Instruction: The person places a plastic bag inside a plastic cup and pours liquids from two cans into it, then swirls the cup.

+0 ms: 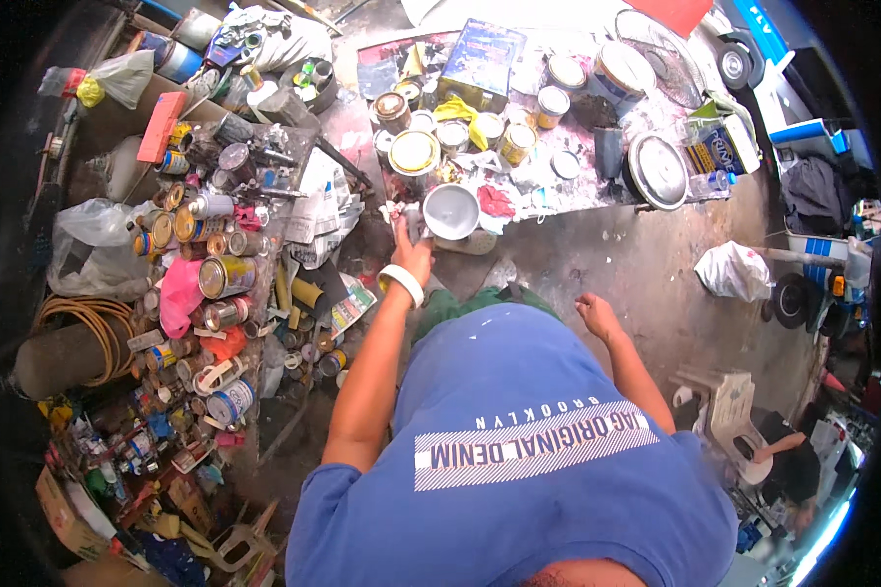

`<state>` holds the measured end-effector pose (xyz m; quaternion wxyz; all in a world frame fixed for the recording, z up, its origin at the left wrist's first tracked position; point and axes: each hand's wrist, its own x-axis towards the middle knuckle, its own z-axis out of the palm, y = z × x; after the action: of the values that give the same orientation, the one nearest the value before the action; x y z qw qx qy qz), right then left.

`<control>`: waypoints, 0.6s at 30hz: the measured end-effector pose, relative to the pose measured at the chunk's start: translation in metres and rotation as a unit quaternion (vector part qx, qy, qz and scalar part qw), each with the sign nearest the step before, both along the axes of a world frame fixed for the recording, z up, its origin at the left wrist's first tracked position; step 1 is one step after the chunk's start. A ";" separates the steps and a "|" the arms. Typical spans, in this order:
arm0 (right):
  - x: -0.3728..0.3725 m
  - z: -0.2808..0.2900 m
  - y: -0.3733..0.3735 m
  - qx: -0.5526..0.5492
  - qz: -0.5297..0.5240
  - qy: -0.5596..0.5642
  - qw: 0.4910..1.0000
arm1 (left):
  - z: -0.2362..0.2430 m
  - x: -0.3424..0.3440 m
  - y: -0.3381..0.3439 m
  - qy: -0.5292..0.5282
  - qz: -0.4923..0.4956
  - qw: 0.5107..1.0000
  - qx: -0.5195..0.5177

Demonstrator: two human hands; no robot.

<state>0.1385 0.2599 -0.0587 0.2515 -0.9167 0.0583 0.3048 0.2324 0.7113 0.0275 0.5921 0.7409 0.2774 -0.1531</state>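
Observation:
My left hand (414, 256), with a pale band on the wrist, is closed round the grey body of what looks like a spray gun (416, 223). Its round open cup (450, 211) is pale grey inside and sits just beside the fingers, at the near edge of the paint-stained table (582, 203). Just beyond it stands a tin with a yellow top (414, 152), among several other paint tins. At my right side my right hand (597, 315) hangs over the floor, its fingers loosely bent and nothing visible in them.
A crowded shelf of tins (227, 277) runs along my left, with newspaper (318, 210) nearby. On the table are a large rectangular can (482, 64) and a round silver lid (658, 170). A white bag (732, 271) and plastic chair (734, 421) stand right; another person's arm (781, 446) shows there.

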 end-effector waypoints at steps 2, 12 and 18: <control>0.009 0.008 0.005 0.010 -0.013 0.001 1.000 | -0.001 -0.009 0.005 0.045 -0.010 0.998 0.048; 0.008 0.007 -0.009 -0.003 -0.035 0.003 0.999 | 0.000 -0.019 0.018 0.019 -0.016 0.998 0.061; 0.007 0.010 -0.006 -0.005 -0.032 -0.001 0.999 | 0.003 -0.020 0.017 0.037 0.009 0.998 0.055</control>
<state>0.1453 0.2542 -0.0488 0.2564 -0.9162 0.0886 0.2951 0.2120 0.7281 0.0309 0.5409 0.7639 0.3135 -0.1599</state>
